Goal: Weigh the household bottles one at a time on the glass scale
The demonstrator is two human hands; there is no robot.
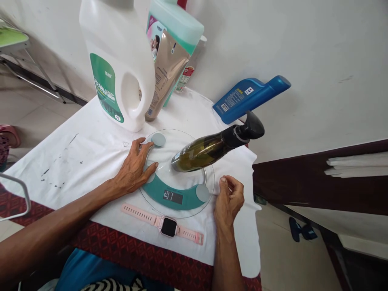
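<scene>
A round glass weighing scale (pixel 188 203) with a teal band and a dark display lies on the white cloth. On its plate stands a dark green pump bottle (pixel 202 151) with a black pump head, appearing tilted to the right in this view. My left hand (pixel 135 167) rests at the scale's left edge, fingers spread, thumb over the glass. To the right of the scale is my right hand (pixel 229 198), its fingers curled in toward the thumb and nothing visible in them. A pink smartwatch (pixel 168 226) lies flat in front of the scale, touched by neither hand.
Behind the scale stand a large white detergent jug (pixel 121 60), a gold tube (pixel 168 68) and a pale green bottle (pixel 184 24). A blue bottle (pixel 242 97) is near the wall. The white-covered table (pixel 75 165) has a dark red patterned border. Slippers (pixel 301 229) lie on the floor.
</scene>
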